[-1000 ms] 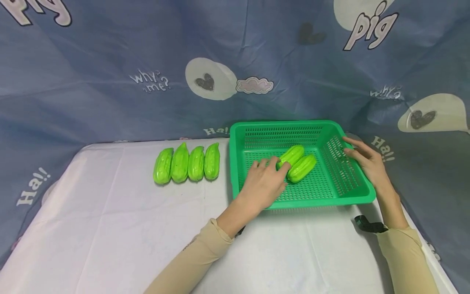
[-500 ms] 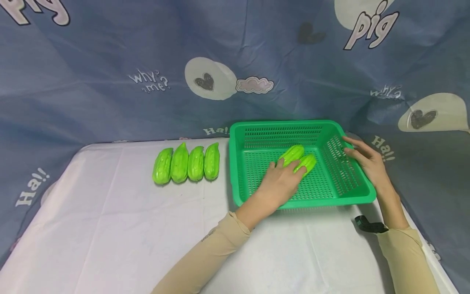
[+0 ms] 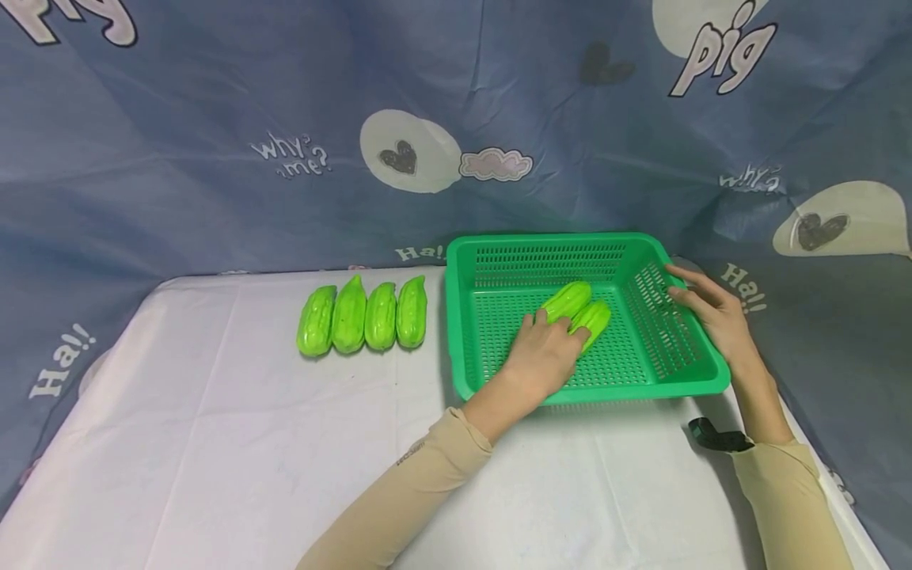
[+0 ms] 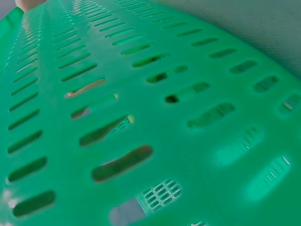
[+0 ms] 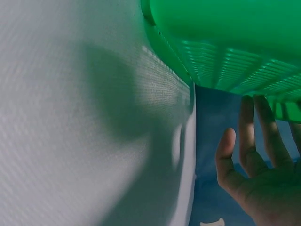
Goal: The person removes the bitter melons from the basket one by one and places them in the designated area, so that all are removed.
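My left hand (image 3: 545,354) reaches into a green plastic basket (image 3: 591,392) with slotted walls. Its fingers grip the nearer of two bright green bitter melons (image 3: 591,323), partly covering it. The other bitter melon (image 3: 568,299) lies just behind, against the first, with its near end by the fingertips. At the basket's right rim, my right hand (image 3: 715,317) holds the edge, thumb over the top. In the right wrist view, the other fingers (image 5: 247,125) of that hand extend against the outer wall. The left wrist view is filled by the slotted basket wall (image 4: 155,136), so the left fingers are hidden there.
Several more bitter melons (image 3: 381,317) lie side by side in a row on the white cloth (image 3: 271,443), left of the basket. A blue printed curtain (image 3: 235,214) hangs right behind the table. A black wrist device (image 3: 716,437) is strapped under the right forearm.
My left hand has moved right within the basket, from the melons' left ends onto the nearer bitter melon, which has shifted slightly left. The right hand has stayed on the rim.
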Motion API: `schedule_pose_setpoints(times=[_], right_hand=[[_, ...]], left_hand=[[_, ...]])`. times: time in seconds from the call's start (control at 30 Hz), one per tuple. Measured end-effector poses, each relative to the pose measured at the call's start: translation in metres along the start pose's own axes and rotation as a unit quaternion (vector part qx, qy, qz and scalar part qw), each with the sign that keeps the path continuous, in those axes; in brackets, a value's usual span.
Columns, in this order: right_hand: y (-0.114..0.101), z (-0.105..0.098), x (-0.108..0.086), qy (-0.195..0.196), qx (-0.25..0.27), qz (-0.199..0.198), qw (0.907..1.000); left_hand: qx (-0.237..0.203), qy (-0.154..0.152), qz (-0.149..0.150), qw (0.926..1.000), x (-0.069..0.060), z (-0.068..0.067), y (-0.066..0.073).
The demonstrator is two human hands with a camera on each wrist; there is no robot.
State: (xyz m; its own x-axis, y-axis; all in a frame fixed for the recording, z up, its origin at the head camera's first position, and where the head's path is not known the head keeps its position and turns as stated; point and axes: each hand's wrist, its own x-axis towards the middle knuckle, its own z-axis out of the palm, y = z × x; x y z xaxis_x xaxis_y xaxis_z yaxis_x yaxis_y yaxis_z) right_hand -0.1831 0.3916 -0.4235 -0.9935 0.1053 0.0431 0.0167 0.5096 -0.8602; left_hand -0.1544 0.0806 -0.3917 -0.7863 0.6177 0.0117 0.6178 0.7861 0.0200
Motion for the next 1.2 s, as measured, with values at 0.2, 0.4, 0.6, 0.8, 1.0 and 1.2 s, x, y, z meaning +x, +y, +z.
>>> schedule_pose_setpoints(times=[0.2, 0.4, 0.6, 0.8, 1.0, 1.2], right_hand=[[-0.0003, 0.0003, 0.0009, -0.001, 0.01, 0.001, 1.0], [-0.0016, 0.0017, 0.0008, 0.001, 0.018, 0.01, 0.9998], [-0.0023, 0.0026, -0.0007, 0.005, 0.015, 0.014, 0.9998], [-0.0016, 0.0028, -0.0009, 0.004, 0.031, 0.019, 0.9993], [-0.002, 0.003, -0.0008, 0.0, 0.041, 0.021, 0.999], [-0.0017, 0.0029, -0.0006, 0.004, 0.024, 0.018, 0.9995]], left_hand=[[-0.001, -0.012, -0.006, 0.9999, 0.0018, -0.0003, 0.0003], [-0.026, -0.021, -0.006, 0.9994, 0.0018, -0.0008, -0.0007], [-0.018, -0.013, 0.0, 0.9998, 0.0009, 0.0, -0.0006], [-0.001, 0.004, 0.008, 1.0, -0.0002, 0.0012, -0.0016], [-0.014, 0.009, 0.012, 0.9998, -0.0009, 0.0004, -0.0026], [-0.01, 0.021, 0.01, 0.9997, -0.0023, -0.0003, -0.0022]])
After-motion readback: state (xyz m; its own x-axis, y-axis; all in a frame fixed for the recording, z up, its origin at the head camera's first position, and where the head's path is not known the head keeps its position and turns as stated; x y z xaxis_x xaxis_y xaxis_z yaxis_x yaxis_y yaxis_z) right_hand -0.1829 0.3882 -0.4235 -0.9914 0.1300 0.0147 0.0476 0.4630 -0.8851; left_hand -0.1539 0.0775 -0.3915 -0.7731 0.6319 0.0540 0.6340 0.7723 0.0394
